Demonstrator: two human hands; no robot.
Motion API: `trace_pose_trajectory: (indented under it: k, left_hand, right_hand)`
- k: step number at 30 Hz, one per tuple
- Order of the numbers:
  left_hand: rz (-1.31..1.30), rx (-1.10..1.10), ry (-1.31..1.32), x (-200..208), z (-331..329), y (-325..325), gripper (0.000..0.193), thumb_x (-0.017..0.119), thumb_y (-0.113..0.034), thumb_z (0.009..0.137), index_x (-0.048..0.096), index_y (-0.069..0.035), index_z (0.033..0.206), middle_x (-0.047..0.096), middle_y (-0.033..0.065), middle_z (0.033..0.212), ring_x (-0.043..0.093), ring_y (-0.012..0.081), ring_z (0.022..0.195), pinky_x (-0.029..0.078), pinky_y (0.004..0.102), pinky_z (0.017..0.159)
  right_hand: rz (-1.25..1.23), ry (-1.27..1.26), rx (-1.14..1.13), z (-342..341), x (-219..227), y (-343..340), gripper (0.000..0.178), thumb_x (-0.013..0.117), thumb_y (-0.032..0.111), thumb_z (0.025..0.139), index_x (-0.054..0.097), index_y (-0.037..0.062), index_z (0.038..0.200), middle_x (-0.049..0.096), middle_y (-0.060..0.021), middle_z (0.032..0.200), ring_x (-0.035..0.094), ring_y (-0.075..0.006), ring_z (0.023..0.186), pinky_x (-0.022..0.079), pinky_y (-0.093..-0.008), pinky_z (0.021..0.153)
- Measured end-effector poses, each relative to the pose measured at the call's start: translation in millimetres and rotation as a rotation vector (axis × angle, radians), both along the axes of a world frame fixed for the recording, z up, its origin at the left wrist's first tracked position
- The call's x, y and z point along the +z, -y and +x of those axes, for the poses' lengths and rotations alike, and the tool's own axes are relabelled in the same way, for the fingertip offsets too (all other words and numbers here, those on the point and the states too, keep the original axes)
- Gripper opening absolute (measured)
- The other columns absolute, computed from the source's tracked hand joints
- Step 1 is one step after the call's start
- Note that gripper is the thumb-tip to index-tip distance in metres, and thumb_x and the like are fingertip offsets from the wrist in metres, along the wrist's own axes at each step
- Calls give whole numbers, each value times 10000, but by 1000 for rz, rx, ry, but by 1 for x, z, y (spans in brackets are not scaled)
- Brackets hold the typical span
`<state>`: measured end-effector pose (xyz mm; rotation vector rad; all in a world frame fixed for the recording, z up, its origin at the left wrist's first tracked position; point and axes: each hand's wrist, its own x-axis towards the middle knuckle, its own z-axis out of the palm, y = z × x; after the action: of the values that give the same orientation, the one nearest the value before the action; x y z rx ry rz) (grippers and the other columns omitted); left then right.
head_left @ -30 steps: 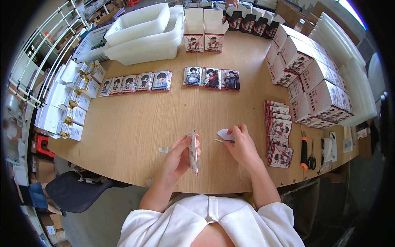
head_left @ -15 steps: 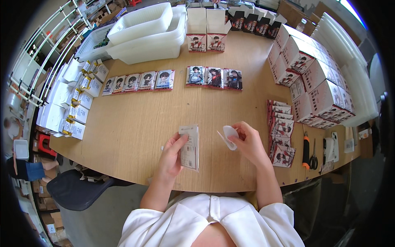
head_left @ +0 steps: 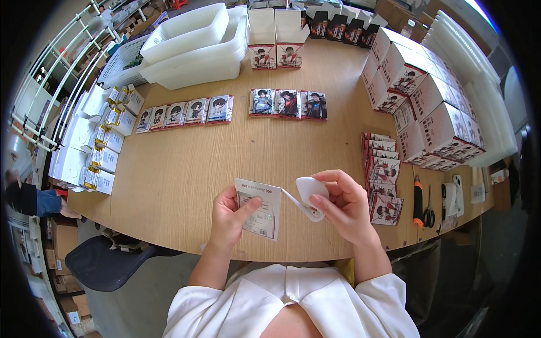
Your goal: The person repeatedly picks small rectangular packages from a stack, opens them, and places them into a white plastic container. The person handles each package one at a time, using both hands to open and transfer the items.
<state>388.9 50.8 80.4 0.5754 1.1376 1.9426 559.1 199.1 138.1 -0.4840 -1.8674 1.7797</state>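
Turned broader toward the view, the packet (head_left: 265,218) now brings its upper right corner to the thin tip of the white tool (head_left: 306,190), between the separated hands. Left hand (head_left: 227,218) pinches its left side; it looks light, slick, bendable, best held near the edges. Right hand (head_left: 350,209) grips the smaller tool's rounded body, probably stiff plastic.

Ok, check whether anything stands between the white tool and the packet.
Nothing visible does. The left hand holds the packet and the right hand holds the white tool; its narrow prong reaches to the packet's upper right edge, though whether they touch is hard to tell.
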Motion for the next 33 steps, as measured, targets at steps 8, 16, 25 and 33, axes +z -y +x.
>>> trace_pose_trajectory:
  k: [8, 16, 25, 33]
  left_hand:
    - [2, 11, -3, 2, 1, 0, 213, 696, -52, 825, 598, -7, 1009, 686, 89, 937, 659, 116, 805, 540, 261, 732]
    - [-32, 14, -68, -1, 1, 0, 211, 692, -80, 840, 589, -4, 1007, 679, 78, 931, 643, 96, 800, 528, 242, 718]
    - [-33, -92, -156, 2, -2, 11, 244, 670, -124, 869, 555, 11, 1037, 667, 79, 949, 627, 91, 826, 517, 243, 730]
    - [-94, -155, -238, 4, 2, 13, 230, 654, -106, 879, 547, 18, 1040, 658, 72, 965, 613, 89, 845, 500, 233, 754]
  right_hand:
    - [44, -4, 16, 0, -6, -1, 240, 597, -34, 875, 522, -27, 1103, 663, -91, 887, 625, -73, 790, 497, -194, 662]
    - [106, 14, -14, -2, -3, -1, 209, 612, -22, 866, 529, -17, 1058, 656, -91, 762, 643, -93, 722, 500, -216, 614]
    - [247, 91, 39, 0, 8, -7, 207, 579, 10, 891, 486, -9, 1076, 646, -115, 795, 643, -126, 702, 494, -231, 603]
    - [277, 47, 37, -3, 1, -2, 185, 564, 43, 912, 478, 5, 1072, 641, -120, 824, 630, -145, 679, 483, -236, 596]
